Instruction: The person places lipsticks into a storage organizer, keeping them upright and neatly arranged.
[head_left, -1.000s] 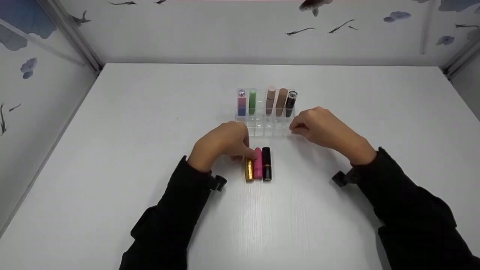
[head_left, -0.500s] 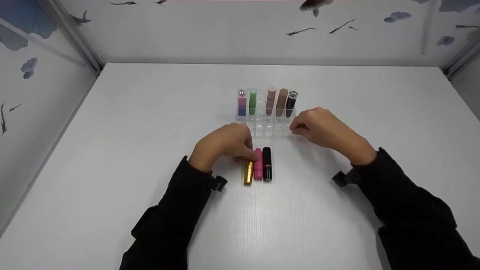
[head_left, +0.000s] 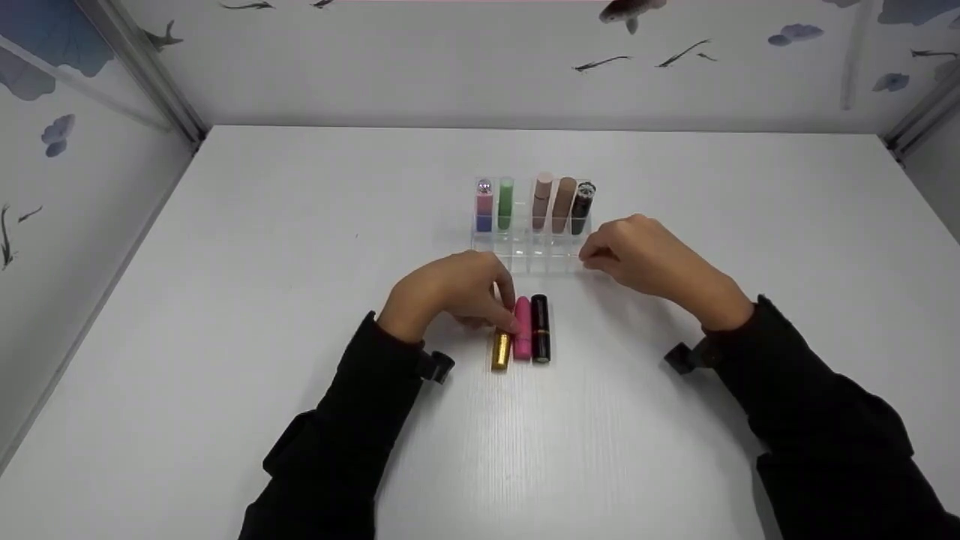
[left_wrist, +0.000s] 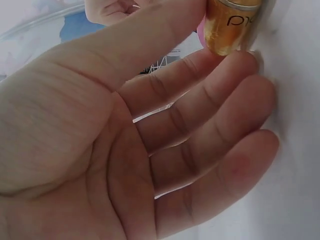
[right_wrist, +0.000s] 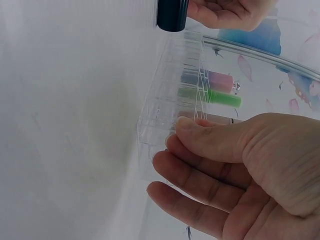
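Observation:
On the white table three lipstick tubes lie side by side: a gold lipstick [head_left: 500, 352], a pink lipstick [head_left: 523, 341] and a black lipstick [head_left: 541, 330]. My left hand [head_left: 457, 289] pinches the gold one near its far end between thumb and index finger. Its thumb tip also meets the pink tube. In the left wrist view the gold lipstick [left_wrist: 231, 25] shows between thumb and index finger, the other fingers loosely bent. My right hand [head_left: 645, 259] grips the right front corner of a clear lipstick holder [right_wrist: 160, 107] with thumb and fingertips.
Several tubes stand in the holder's back row: a pink-and-blue one [head_left: 484, 206], a green one [head_left: 505, 204], a beige one [head_left: 541, 202], a brown one [head_left: 563, 206] and a dark one [head_left: 582, 208]. A patterned white wall [head_left: 450, 82] rises behind the table.
The left hand has moved slightly right and toward me. The gold lipstick has slid a little nearer, and the pink and black ones have shifted slightly right. The right hand has stayed put.

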